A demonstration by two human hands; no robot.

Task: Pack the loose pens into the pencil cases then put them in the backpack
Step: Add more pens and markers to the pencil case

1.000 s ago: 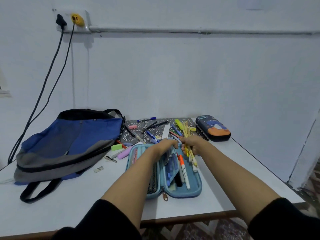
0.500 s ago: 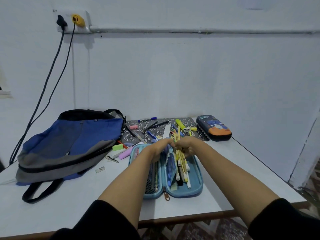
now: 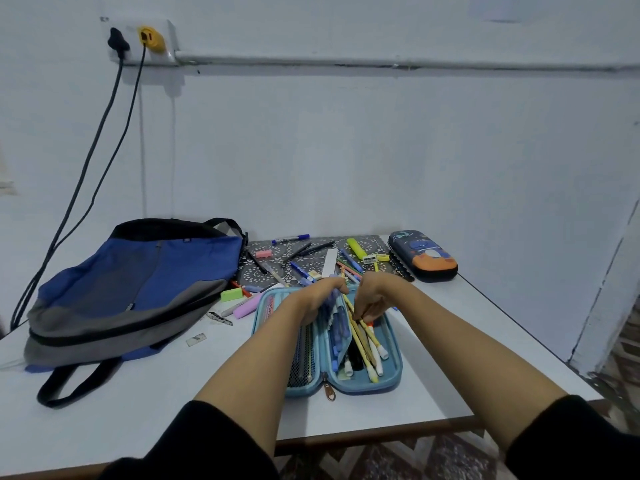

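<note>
A light-blue pencil case (image 3: 393,374) lies open on the table in front of me, with pens in both halves. My left hand (image 3: 320,297) grips the case's blue middle flap (image 3: 341,327) at its far end. My right hand (image 3: 375,299) pinches a bundle of yellow pencils (image 3: 363,336) that lies slanted in the case's right half. Several loose pens (image 3: 304,268) and a yellow highlighter (image 3: 356,248) are scattered on a patterned mat (image 3: 263,273) behind the case. A blue and grey backpack (image 3: 138,289) lies flat at the left. A closed dark pencil case (image 3: 424,256) sits at the back right.
A green eraser (image 3: 231,294), a pink marker (image 3: 245,309) and small scraps (image 3: 196,339) lie between the backpack and the open case. The wall stands right behind the mat. Two cables (image 3: 90,157) hang from a wall socket to the left. The table edge runs along the right.
My right hand has carried the yellow pencils from the case's right edge into its right half and lowered them. My left hand stays at the middle flap.
</note>
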